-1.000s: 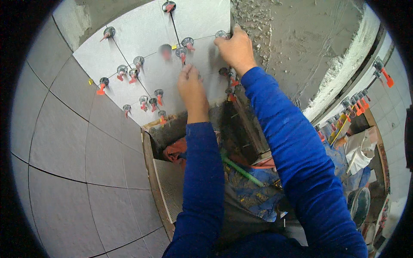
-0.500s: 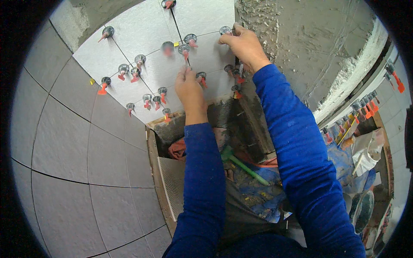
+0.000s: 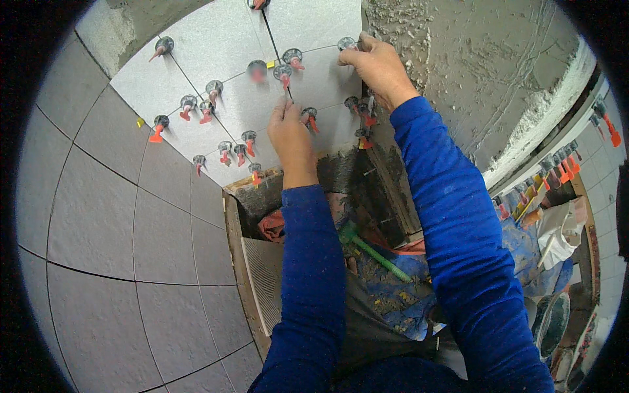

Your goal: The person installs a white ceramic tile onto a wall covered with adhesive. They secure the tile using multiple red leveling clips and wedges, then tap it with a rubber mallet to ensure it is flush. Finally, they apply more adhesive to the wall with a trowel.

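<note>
My right hand (image 3: pixel 385 73) grips a round dark tile levelling clip (image 3: pixel 346 44) at the right edge of the pale tiled wall (image 3: pixel 321 19), thumb and fingers closed around it. My left hand (image 3: pixel 290 136) has its fingertips pinched together at a dark vertical joint between two tiles; what they hold, if anything, is too small to make out. Just above them sits a clip with a red handle (image 3: pixel 283 74), and another red-handled clip (image 3: pixel 310 118) is beside the left fingers. Several more such clips stand along the tile joints, some with yellow bits at their bases.
Grey textured tiles (image 3: pixel 92 216) cover the wall at the left. Rough mortar (image 3: pixel 472 72) spreads to the right of the pale tiles. Below lie a green-handled tool (image 3: pixel 383 259), a ridged panel (image 3: pixel 259 281) and a dirty blue sheet (image 3: pixel 400 308). Spare clips (image 3: pixel 553 167) line a ledge at the right.
The view has shifted slightly, so the right hand and the clips appear a little to the right. Both hands keep their grip and place on the tiles.
</note>
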### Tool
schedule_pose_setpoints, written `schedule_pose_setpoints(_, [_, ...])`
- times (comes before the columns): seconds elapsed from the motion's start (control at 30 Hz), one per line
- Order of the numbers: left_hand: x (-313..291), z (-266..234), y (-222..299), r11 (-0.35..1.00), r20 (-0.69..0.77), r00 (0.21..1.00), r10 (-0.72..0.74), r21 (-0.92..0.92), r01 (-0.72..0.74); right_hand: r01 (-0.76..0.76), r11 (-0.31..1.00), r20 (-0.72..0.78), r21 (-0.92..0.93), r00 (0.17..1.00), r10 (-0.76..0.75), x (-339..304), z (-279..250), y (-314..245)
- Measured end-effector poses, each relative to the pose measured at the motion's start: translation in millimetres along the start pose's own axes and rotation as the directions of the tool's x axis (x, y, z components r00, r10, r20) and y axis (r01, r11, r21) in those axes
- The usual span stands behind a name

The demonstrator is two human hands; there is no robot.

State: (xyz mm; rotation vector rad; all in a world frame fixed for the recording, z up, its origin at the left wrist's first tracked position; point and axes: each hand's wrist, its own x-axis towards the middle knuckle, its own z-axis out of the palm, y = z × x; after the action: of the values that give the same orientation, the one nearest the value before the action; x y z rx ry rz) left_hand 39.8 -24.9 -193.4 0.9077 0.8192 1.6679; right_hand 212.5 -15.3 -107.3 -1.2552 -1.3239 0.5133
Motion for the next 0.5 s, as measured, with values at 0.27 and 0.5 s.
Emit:
schedule_pose_setpoints(0.27, [2, -1, 2, 0.998, -0.01, 0.999, -0.053, 0.025, 0.053, 0.107, 0.994, -0.129, -0.005, 0.986, -0.107, 6, 5, 12])
schedule_pose_setpoints(0.5, [7, -1, -4, 1.0, -0.018, 1.0, 0.005, 0.01, -0.004, 0.099, 0.994, -0.139, -0.049, 0.985, -0.105, 6, 4, 11])
